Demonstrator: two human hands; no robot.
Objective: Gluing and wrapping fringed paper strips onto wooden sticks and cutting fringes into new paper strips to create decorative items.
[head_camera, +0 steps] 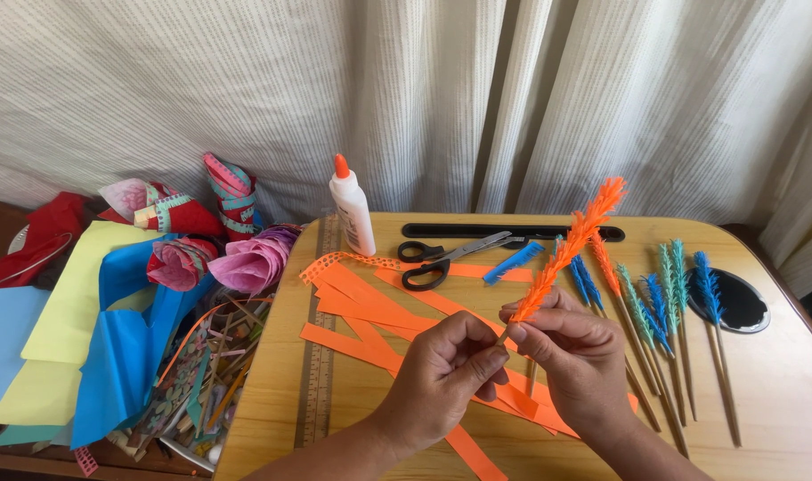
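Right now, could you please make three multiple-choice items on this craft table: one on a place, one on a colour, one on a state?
1. Where do the scissors lie?
A. right of the glue bottle
B. on the blue paper
C. under the hands

2. What colour is the fringed stick that both hands hold?
A. blue
B. teal
C. orange

3. How does the glue bottle stand?
A. tipped over
B. upright, capped
C. held

Answers: 1 A, they lie on the wood beside it; 2 C, its fringe is orange; 3 B, its orange cap points up.

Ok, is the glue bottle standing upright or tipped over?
Upright: the glue bottle stands on the table, orange cap on top.
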